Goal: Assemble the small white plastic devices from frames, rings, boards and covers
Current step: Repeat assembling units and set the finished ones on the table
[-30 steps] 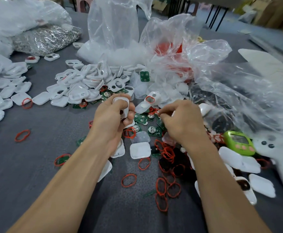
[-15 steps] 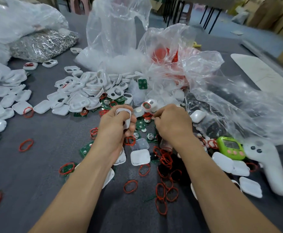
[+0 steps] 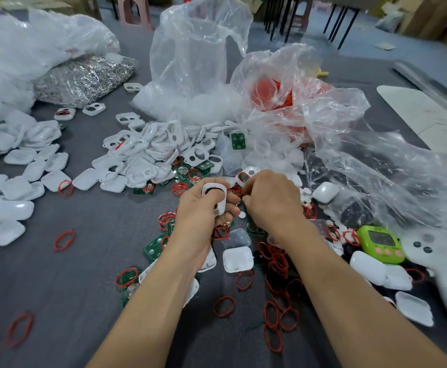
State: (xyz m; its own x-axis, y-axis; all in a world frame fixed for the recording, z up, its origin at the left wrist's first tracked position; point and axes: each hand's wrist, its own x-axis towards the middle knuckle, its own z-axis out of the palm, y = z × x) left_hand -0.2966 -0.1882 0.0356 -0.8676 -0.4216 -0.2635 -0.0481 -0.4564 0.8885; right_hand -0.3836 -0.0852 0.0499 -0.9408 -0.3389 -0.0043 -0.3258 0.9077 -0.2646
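Head cam: left hand [image 3: 201, 216] is wrapped around a white frame [image 3: 218, 201], holding it upright just above the table [image 3: 84, 288], over the mess of red rings [image 3: 278, 264] and green boards [image 3: 154, 247]. Right hand [image 3: 272, 203] sits right beside it with fingers curled in, but I can't tell if it's pinching anything.
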